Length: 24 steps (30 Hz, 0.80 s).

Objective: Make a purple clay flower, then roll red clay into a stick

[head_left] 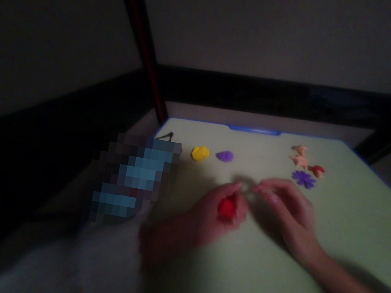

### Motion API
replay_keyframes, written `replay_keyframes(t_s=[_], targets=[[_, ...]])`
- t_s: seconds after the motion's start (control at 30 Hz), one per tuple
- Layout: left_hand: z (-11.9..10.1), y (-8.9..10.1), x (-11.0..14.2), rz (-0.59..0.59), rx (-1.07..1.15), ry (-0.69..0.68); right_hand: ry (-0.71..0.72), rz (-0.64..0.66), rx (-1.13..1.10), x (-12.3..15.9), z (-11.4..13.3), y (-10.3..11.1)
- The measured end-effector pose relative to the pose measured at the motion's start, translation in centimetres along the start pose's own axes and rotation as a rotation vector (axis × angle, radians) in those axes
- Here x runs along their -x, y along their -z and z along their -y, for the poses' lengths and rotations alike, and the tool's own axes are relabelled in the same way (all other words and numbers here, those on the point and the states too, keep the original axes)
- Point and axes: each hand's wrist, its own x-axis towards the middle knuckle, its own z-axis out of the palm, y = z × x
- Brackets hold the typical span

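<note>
My left hand (211, 215) rests on the pale green table (333, 241) with its fingers curled round a lump of red clay (227, 207). My right hand (288, 208) lies just to the right of it, fingers bent and fingertips pointing toward the left hand, pinched near the red lump. The picture is dim and blurred, so whether the right fingertips hold a bit of clay is unclear.
Further back on the table lie a yellow clay lump (200, 153), a purple lump (224, 155), a purple flower shape (304, 179), a red piece (317, 170) and pink-orange figures (300, 157). A blurred-out bluish object (137, 176) stands at the left edge. Dark frame bars rise behind.
</note>
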Motion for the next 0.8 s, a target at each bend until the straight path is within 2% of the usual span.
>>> replay_keyframes(t_s=[0.1, 0.27, 0.4, 0.6, 0.8], targets=[[-0.2, -0.2, 0.0, -0.007, 0.007, 0.024, 0.012, 0.017, 0.026, 0.0, 0.1, 0.0], [-0.3, -0.8, 0.5, -0.105, -0.007, 0.026, 0.027, 0.052, 0.058, 0.0, 0.0, 0.0], [0.1, -1.0, 0.8, -0.128, -0.04, 0.009, 0.04, 0.081, 0.09, 0.1, -0.1, 0.0], [0.2, 0.1, -0.2, -0.05, -0.018, -0.068, 0.089, 0.12, 0.138, 0.1, 0.0, 0.2], [-0.2, -1.0, -0.5, 0.032, 0.192, -0.012, 0.161, 0.19, 0.223, -0.1, -0.1, 0.3]])
